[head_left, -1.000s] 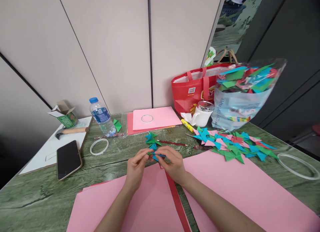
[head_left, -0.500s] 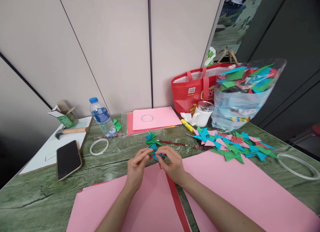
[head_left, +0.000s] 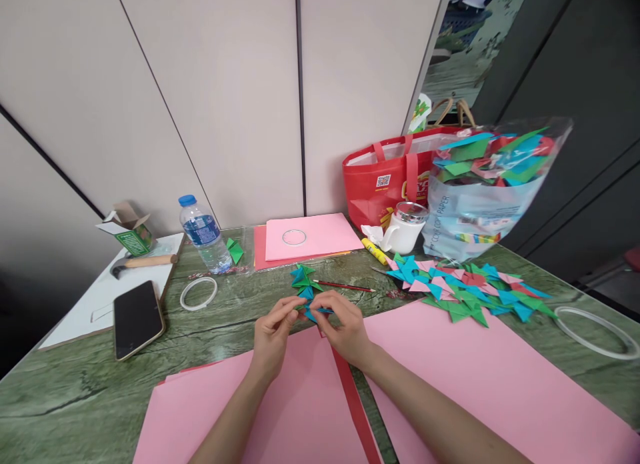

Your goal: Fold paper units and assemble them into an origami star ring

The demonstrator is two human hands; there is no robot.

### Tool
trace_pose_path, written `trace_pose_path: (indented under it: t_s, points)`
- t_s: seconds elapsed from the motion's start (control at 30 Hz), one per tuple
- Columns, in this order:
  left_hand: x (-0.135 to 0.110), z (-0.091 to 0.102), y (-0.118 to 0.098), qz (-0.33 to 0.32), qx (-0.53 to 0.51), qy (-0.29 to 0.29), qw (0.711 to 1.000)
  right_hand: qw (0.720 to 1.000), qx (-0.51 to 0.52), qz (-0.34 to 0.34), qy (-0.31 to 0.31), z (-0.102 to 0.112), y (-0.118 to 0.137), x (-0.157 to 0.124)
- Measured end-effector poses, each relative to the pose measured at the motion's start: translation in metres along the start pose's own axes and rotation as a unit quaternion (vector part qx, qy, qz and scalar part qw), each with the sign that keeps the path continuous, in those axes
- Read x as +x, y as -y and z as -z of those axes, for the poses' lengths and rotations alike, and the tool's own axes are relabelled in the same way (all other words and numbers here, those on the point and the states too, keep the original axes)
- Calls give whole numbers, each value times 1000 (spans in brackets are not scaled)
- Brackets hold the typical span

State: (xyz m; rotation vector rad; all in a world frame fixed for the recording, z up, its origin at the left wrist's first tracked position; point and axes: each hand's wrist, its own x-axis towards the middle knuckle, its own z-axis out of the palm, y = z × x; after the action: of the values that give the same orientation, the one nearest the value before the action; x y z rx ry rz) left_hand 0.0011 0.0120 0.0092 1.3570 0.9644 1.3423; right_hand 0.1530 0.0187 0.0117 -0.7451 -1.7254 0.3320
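Between my two hands is a small folded blue paper piece (head_left: 311, 315), partly hidden by the fingers. My left hand (head_left: 273, 327) pinches its left side, where a bit of green also shows at the fingertips. The fingers of my right hand (head_left: 345, 327) are closed on its right side. Just beyond the fingertips lie green and blue folded paper pieces (head_left: 303, 279), with a red pencil (head_left: 347, 287) to their right. Under my wrists and forearms are large pink paper sheets (head_left: 295, 397), with a red sheet edge (head_left: 353, 404) showing.
At right lies a pile of folded paper stars (head_left: 463, 287) beside a stuffed plastic bag (head_left: 483, 197), a white mug (head_left: 404, 229) and a red bag (head_left: 367, 191). Left are a water bottle (head_left: 206, 234), tape roll (head_left: 199, 294), phone (head_left: 139, 319) and hammer (head_left: 145, 261).
Almost nothing differs. Both hands stay on the blue paper piece, with only a slight shift of the right hand and forearm to the left.
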Motion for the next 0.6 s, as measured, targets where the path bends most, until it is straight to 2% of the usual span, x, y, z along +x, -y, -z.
trace_pose_path:
  t_s: [0.6]
  points:
    - [1,1,-6,-2,26,10,1000,999,31,-11,23,3,-5,2]
